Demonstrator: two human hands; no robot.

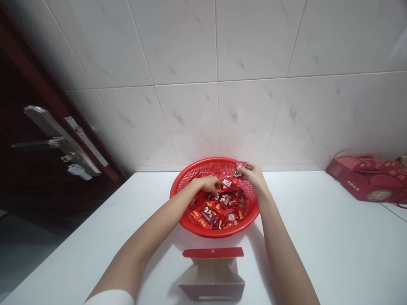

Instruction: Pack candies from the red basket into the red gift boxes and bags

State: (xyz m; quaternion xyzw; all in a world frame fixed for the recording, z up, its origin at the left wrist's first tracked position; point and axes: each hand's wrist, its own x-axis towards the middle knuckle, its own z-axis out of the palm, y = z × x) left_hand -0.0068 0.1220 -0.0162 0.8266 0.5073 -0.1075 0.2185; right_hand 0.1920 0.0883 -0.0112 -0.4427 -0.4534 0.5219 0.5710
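Observation:
A round red plastic basket [186,226] with a perforated wall stands on the white table near the tiled wall. Several wrapped candies [210,214] in red and dark wrappers lie inside it. My left hand [208,185] reaches into the basket with its fingers curled down among the candies; whether they grip one is hidden. Over the basket's far right rim, my right hand [252,174] pinches a small red candy packet [241,164]. Nearer to me, between my forearms, a small red cardboard box [212,292] stands with its top open and its pale inside showing.
Red folded gift boxes [370,180] with gold print lie at the table's right edge. On the left is a dark red door [28,80] with a metal handle and keys [79,171] in its lock. White tiles [187,123] rise behind the table [140,199].

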